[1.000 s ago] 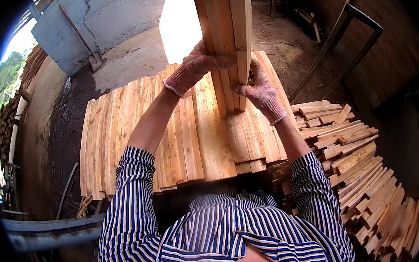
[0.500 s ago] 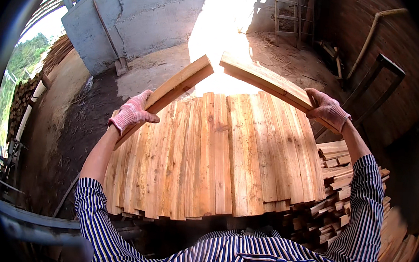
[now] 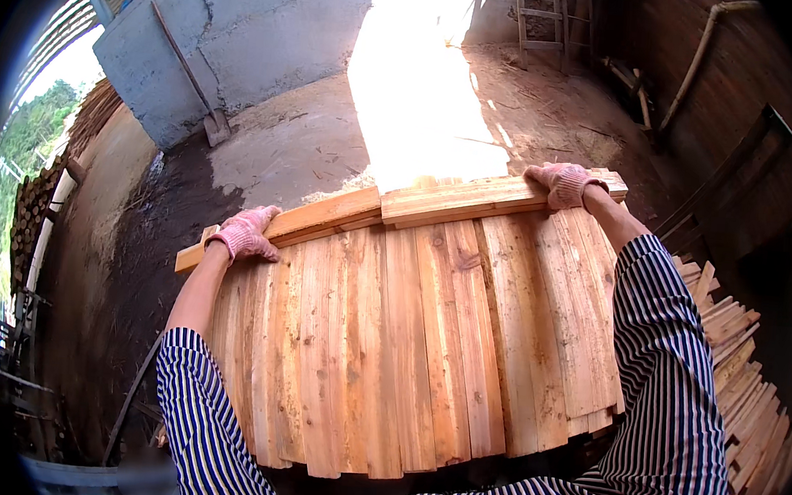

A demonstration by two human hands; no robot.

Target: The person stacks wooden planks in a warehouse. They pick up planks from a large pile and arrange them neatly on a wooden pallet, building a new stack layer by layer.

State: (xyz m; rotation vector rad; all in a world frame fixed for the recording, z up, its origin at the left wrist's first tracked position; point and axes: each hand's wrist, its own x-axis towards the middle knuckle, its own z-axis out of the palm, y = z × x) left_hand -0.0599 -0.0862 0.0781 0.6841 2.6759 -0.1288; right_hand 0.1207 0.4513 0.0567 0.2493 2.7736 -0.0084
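Two rough-sawn pale boards, raised and angled half a second earlier, lay crosswise along the far edge of the plank stack (image 3: 407, 341). Left hand (image 3: 244, 233), pink-gloved, clamped the left board (image 3: 295, 226) near its outer end; right hand (image 3: 564, 182) clamped the right board (image 3: 484, 199) likewise. Placement judged nearly complete. Beyond the stack: concrete floor (image 3: 311, 148), shovel (image 3: 191, 78) against a grey wall.

No packages, labels, signs or screens anywhere in view, from upper left to lower right of the frame.
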